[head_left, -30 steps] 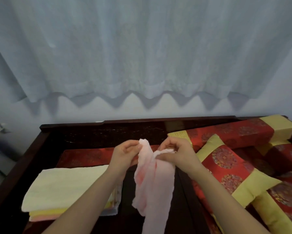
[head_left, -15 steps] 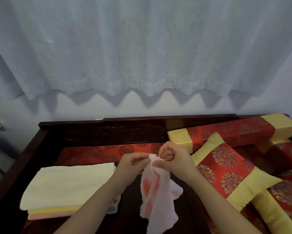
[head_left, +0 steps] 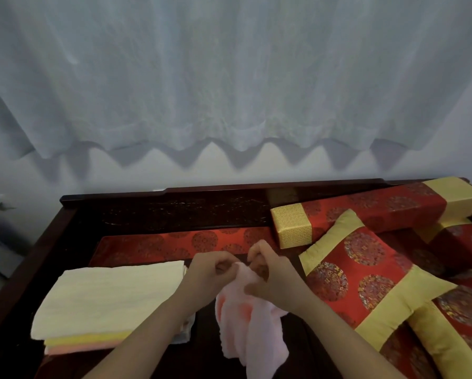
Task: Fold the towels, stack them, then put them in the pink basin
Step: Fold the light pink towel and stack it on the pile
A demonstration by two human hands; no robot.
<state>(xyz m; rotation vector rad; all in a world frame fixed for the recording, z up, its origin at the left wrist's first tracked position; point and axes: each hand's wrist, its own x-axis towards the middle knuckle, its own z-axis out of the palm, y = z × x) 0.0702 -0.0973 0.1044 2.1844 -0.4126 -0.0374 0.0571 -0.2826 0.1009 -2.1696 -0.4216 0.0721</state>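
towel (head_left: 245, 318) pink, bunched, hanging at 6 o'clock | left hand (head_left: 204, 277), right hand (head_left: 273, 277): fingers pinching its top edge | step: opening it for folding | next: find corners, spread flat | stack (head_left: 111, 294) at 8 o'clock

left grip (head_left: 208, 277): fingers curled, pinching | right grip (head_left: 273, 280): fingers curled, pinching | nearly touching

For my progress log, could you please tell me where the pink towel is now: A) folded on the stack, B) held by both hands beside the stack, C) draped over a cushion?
B: the left hand and right hand pinch the top of the pink towel, which hangs crumpled just right of the folded stack.
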